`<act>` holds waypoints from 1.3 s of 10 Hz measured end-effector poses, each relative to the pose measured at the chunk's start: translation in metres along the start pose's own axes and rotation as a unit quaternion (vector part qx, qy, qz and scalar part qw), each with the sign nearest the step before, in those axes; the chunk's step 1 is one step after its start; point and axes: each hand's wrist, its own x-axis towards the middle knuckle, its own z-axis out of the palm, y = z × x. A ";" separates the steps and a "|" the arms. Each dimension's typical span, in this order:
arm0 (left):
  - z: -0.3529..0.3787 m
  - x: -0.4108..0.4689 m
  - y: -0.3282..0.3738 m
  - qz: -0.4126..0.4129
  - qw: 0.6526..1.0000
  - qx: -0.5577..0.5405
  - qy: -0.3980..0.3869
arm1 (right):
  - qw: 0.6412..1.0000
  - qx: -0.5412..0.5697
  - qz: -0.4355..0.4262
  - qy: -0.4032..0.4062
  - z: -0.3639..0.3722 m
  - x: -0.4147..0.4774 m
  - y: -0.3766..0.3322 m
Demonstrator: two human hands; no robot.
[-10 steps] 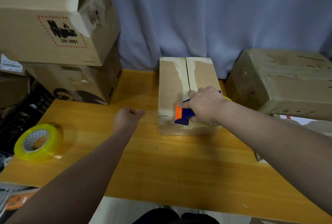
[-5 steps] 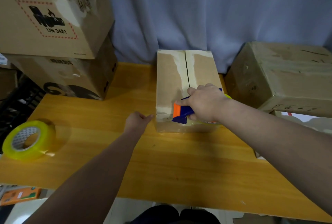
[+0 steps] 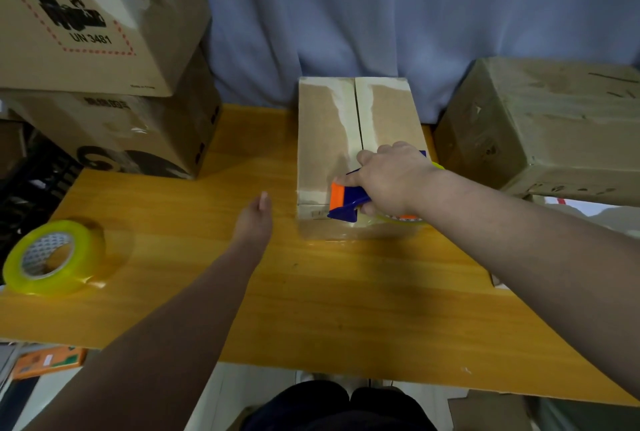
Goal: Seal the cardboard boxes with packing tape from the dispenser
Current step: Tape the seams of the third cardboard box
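One head view is all I have. My right hand is curled tight around a blue and orange plastic tape dispenser loaded with a yellowish roll, and it presses the dispenser down at the near end of a narrow brown cardboard box. The dispenser's orange front edge sits at the box's near top edge, just left of the centre seam between the two flaps. My left hand holds nothing; its fingers are loosely extended together and point towards the box, near its left side but not touching it, above the table top.

That narrow box lies lengthwise in the middle of the orange-yellow wooden table, its far end against a pale blue curtain. Pale strips of old tape run along its seam.

A loose roll of clear yellow packing tape lies at the table's left edge, well apart from both hands. Two large brown cardboard boxes are stacked at the far left, the upper one marked UN 3481 over the lower one. A big worn cardboard box stands to the right of the narrow box.
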 end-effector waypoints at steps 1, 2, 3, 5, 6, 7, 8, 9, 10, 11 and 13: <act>0.014 -0.015 0.015 -0.029 0.964 -0.216 -0.151 | 1.000 -0.005 0.003 0.002 0.001 0.000 -0.001; 0.026 -0.026 0.011 0.040 0.980 0.166 -0.101 | 1.000 -0.004 0.006 0.003 0.003 0.000 -0.003; 0.033 -0.021 0.002 -0.158 0.924 -0.303 -0.170 | 1.000 -0.012 0.005 0.009 0.005 -0.001 -0.004; 0.006 -0.006 -0.018 0.146 0.984 0.031 -0.101 | 1.000 -0.013 0.003 0.006 0.002 -0.002 -0.003; -0.011 0.005 -0.006 0.358 0.889 0.273 -0.083 | 1.000 -0.011 0.002 -0.001 0.001 0.000 -0.002; -0.009 0.020 0.008 0.449 0.786 0.416 -0.083 | 1.000 -0.008 0.003 0.000 0.002 0.000 -0.002; -0.002 0.033 0.016 0.480 0.759 0.434 -0.068 | 1.000 -0.006 0.002 0.006 0.004 0.000 -0.001; 0.000 0.040 0.012 0.497 0.760 0.415 -0.061 | 1.000 -0.003 0.003 0.008 0.004 0.000 -0.001; -0.003 0.043 0.010 0.512 0.747 0.420 -0.065 | 1.000 0.002 0.002 0.005 0.003 0.001 -0.001; -0.007 0.037 0.014 0.532 0.745 0.397 -0.063 | 1.000 0.006 0.004 0.008 0.001 0.001 0.000; -0.007 0.021 0.003 0.606 0.705 0.368 -0.007 | 1.000 0.005 0.004 0.006 -0.001 -0.001 -0.001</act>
